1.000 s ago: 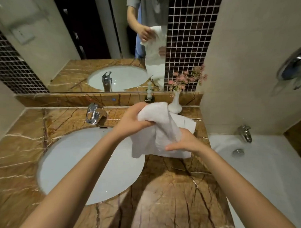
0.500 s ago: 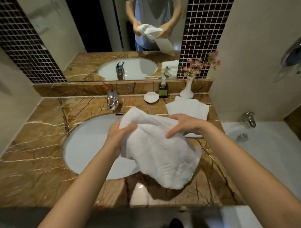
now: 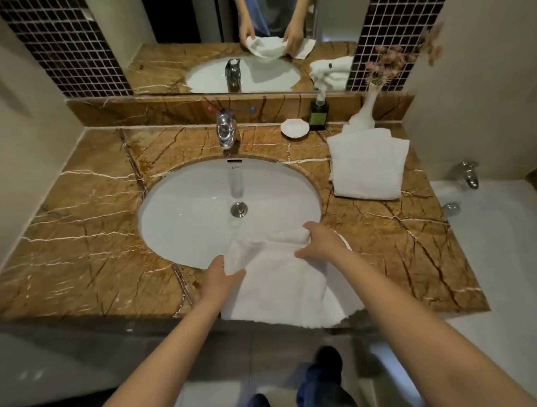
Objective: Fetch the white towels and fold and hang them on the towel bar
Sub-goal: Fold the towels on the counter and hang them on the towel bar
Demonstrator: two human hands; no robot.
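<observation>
— Both hands busy?
— Yes: left hand (image 3: 219, 276) and right hand (image 3: 320, 241) pinch the white towel (image 3: 282, 291), now down on the counter (image 3: 95, 255) at the sink's (image 3: 200, 211) 6 o'clock, not lifted as before. Folding can begin.

Quick count: 1 loose towel (image 3: 282, 288) lower middle, 1 folded towel stack (image 3: 368, 163) upper right, 2 hands (left hand (image 3: 218, 278), right hand (image 3: 320, 242)), 1 sink (image 3: 185, 212), 1 faucet (image 3: 226, 133), 1 soap dish (image 3: 295, 128), 1 soap btl (image 3: 318, 113), 1 vase (image 3: 368, 108).

Towel (image 3: 282, 288) fluffy terry cloth; countertop (image 3: 80, 249) glossy veined marble; faucet (image 3: 226, 133) chrome.
</observation>
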